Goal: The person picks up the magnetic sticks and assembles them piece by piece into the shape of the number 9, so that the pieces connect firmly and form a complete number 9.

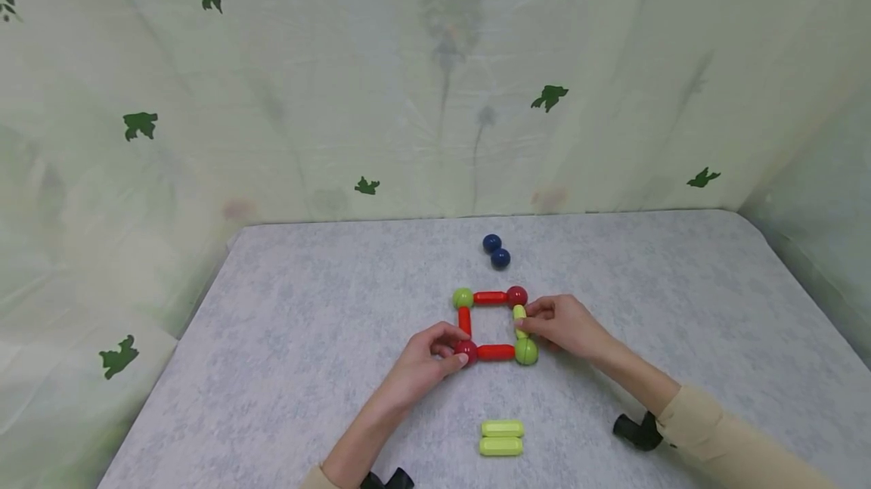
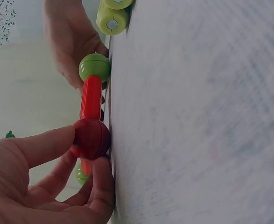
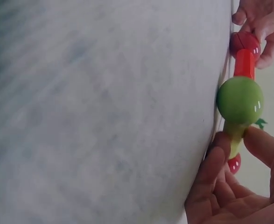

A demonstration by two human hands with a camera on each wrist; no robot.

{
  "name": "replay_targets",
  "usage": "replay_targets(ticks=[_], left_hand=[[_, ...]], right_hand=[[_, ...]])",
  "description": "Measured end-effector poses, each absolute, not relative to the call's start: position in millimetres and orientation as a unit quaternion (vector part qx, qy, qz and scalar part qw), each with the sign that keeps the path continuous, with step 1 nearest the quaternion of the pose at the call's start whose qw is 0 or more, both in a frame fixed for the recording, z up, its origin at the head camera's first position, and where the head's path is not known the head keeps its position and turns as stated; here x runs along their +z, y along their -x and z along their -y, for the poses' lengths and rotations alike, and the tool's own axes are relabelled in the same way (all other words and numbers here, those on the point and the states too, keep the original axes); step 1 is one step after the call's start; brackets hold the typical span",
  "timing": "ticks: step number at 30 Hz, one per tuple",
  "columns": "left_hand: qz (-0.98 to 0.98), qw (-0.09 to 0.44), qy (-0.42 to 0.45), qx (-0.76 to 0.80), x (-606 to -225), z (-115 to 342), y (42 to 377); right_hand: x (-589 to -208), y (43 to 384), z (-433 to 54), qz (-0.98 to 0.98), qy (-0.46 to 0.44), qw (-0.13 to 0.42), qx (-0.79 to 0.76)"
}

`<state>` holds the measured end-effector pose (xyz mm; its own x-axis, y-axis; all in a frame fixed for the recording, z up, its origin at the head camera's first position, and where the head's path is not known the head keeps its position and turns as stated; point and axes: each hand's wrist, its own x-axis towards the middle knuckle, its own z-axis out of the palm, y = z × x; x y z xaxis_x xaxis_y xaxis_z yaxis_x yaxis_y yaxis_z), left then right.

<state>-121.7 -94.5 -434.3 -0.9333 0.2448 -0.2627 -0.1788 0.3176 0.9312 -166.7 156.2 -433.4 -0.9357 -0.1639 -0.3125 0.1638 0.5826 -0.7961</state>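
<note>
The person has both hands on a square of toy balls and rods (image 1: 490,298) lying flat in the middle of the pale grey, mottled tabletop (image 1: 327,285). The left hand (image 1: 427,359) pinches the near-left red ball (image 1: 466,351) between thumb and fingers. Across from it, the right hand (image 1: 568,325) has thumb and fingers closed about the yellow-green rod (image 1: 520,313) on the square's right side, between the near-right green ball (image 1: 526,351) and the far-right red ball (image 1: 517,297). Three red rods (image 1: 496,353) form the other sides, and another green ball (image 1: 463,298) sits at the far-left corner. Beyond the square, two dark blue balls (image 1: 500,258) rest against each other; nearer the person, two loose yellow-green rods (image 1: 501,447) lie side by side. Behind the table hangs a pale cloth printed with green leaves (image 1: 286,96).
</note>
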Motion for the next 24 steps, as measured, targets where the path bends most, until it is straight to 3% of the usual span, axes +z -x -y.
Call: replay_targets(ticks=[12,20,24], left_hand=[[-0.793,0.181,-0.024,0.581,-435.0,94.6,122.0],[-0.792,0.184,-0.020,0.581,-434.5,94.9,121.7],[-0.793,0.184,-0.020,0.580,-435.0,94.8,121.6]], right_hand=[[-421.2,141.3,-170.3,-0.850,0.050,0.197,-0.486],[-411.6,110.3,-167.7,-0.868,0.070,0.168,-0.462],[-415.3,94.5,-160.8,-0.857,0.111,0.183,-0.468]])
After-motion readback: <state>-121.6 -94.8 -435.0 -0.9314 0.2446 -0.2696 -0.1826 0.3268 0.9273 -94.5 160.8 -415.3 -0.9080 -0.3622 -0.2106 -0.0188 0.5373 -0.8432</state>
